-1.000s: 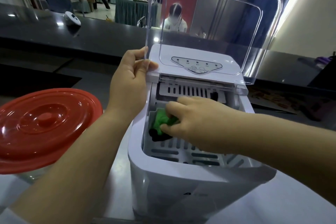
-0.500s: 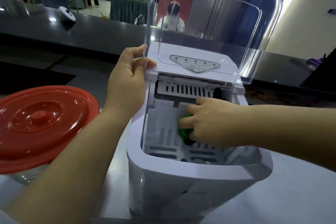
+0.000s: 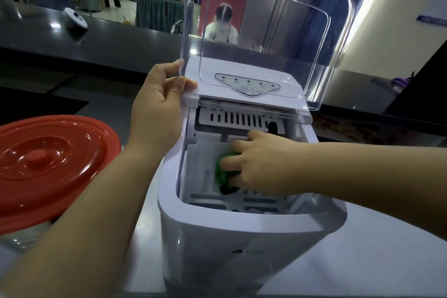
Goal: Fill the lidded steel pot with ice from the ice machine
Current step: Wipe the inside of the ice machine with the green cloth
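Head view: we are curling our right hand [image 3: 261, 164] round a green scoop [image 3: 223, 168] inside the ice machine [image 3: 242, 237] basket; our left hand [image 3: 159, 109] is pinching the raised clear lid's [image 3: 266, 38] edge. Red-lidded pot [image 3: 48, 164] is sitting left.

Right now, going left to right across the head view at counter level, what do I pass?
Red lid on the pot → left hand gripping the ice machine corner → green scoop → right hand holding it.

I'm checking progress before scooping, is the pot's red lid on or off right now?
On. The red lid sits flat over the pot left of the ice machine; neither hand touches it.
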`<state>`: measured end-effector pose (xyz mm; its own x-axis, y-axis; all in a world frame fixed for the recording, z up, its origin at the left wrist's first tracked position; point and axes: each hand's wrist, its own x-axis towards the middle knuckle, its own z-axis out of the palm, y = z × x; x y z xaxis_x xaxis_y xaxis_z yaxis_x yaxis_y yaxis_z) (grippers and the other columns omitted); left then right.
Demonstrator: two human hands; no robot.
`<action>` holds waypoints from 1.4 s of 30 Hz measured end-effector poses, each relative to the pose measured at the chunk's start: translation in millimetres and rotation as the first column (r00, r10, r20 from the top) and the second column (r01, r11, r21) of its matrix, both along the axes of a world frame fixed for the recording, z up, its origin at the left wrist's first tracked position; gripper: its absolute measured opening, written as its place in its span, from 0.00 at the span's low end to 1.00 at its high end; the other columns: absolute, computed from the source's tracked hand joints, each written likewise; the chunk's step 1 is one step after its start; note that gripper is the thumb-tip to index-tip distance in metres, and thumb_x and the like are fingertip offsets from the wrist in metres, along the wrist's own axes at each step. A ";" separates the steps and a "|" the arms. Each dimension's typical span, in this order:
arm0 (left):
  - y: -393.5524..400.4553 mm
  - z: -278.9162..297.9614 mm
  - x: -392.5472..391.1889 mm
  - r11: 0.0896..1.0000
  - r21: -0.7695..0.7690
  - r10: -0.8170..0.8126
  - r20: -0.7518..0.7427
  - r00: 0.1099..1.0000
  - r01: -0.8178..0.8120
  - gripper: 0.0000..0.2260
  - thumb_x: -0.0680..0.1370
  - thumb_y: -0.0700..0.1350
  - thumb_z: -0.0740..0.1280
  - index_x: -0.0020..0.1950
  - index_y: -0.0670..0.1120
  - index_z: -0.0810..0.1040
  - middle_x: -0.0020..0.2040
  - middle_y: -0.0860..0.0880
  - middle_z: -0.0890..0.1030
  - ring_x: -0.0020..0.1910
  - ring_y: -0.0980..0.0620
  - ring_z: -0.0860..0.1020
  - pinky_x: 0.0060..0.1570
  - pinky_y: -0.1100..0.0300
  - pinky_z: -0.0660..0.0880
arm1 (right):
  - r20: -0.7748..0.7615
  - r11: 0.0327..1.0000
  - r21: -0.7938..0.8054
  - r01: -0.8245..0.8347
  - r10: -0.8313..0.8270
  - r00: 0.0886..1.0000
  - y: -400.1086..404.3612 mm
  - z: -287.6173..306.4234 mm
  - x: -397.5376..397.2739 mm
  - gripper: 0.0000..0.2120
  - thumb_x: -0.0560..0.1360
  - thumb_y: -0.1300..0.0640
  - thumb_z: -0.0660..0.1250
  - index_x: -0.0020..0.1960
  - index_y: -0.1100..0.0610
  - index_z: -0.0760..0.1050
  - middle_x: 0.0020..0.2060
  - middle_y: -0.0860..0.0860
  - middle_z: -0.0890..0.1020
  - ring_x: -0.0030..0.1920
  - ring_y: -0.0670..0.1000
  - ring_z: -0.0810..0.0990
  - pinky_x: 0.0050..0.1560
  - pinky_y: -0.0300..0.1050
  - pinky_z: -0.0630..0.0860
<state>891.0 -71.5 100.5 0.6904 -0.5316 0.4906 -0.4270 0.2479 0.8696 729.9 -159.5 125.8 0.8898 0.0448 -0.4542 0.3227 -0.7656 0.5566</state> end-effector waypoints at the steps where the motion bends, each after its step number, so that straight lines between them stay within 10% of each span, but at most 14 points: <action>1: 0.4 0.4 0.0 1.000 -0.002 -0.004 -0.003 1.000 0.004 0.09 0.82 0.45 0.58 0.56 0.59 0.71 0.45 0.56 0.82 0.50 0.58 0.79 0.56 0.58 0.73 | -0.025 0.999 -0.013 0.034 -0.034 0.999 -1.1 2.0 -3.8 0.12 0.78 0.56 0.59 0.59 0.50 0.75 0.64 0.48 0.68 0.59 0.56 0.68 0.54 0.53 0.70; 6: 0.1 0.2 -0.1 1.000 -0.004 -0.010 -0.018 1.000 0.010 0.09 0.82 0.45 0.58 0.59 0.56 0.72 0.46 0.55 0.82 0.51 0.59 0.78 0.57 0.60 0.73 | -0.118 0.986 -0.112 0.122 -0.135 0.984 1.8 8.8 -11.4 0.10 0.78 0.57 0.62 0.57 0.53 0.77 0.65 0.50 0.67 0.57 0.56 0.68 0.55 0.53 0.71; 12: -1.0 -1.6 -0.1 1.000 -0.006 -0.004 -0.022 1.000 0.004 0.10 0.82 0.45 0.58 0.60 0.54 0.73 0.46 0.55 0.82 0.51 0.58 0.79 0.58 0.58 0.73 | -0.003 0.988 -0.088 -0.128 0.128 0.992 7.3 11.1 -1.1 0.05 0.72 0.53 0.70 0.48 0.49 0.81 0.55 0.45 0.75 0.53 0.54 0.71 0.50 0.50 0.69; 29: -0.7 -2.5 1.6 0.999 -0.035 -0.043 -0.030 0.999 0.042 0.09 0.82 0.45 0.58 0.60 0.55 0.72 0.46 0.56 0.81 0.50 0.60 0.79 0.56 0.64 0.73 | -0.282 0.970 -0.112 0.215 -0.238 0.930 7.5 28.8 -28.7 0.15 0.74 0.54 0.68 0.60 0.52 0.74 0.50 0.52 0.80 0.54 0.56 0.76 0.61 0.53 0.71; 37: -1.6 -4.3 3.1 0.998 -0.044 -0.051 -0.039 0.998 0.049 0.10 0.82 0.45 0.58 0.60 0.55 0.72 0.46 0.57 0.81 0.51 0.59 0.79 0.56 0.64 0.73 | -0.442 0.909 0.135 0.395 -0.302 0.845 12.4 35.5 -27.6 0.15 0.76 0.63 0.64 0.61 0.52 0.76 0.52 0.52 0.80 0.53 0.55 0.78 0.56 0.55 0.76; 42: -1.0 -3.6 2.7 0.998 -0.041 -0.049 -0.035 0.998 0.047 0.10 0.82 0.46 0.58 0.61 0.55 0.72 0.46 0.57 0.81 0.51 0.59 0.79 0.58 0.59 0.74 | -0.303 0.966 -0.096 0.239 -0.257 0.918 11.0 31.4 -22.2 0.12 0.76 0.55 0.65 0.60 0.51 0.74 0.52 0.51 0.78 0.57 0.55 0.71 0.58 0.49 0.70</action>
<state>893.7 -72.5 96.9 0.6821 -0.5449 0.4877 -0.3824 0.3028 0.8730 707.7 -148.5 157.2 0.6829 -0.1922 -0.7048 0.2900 -0.8141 0.5030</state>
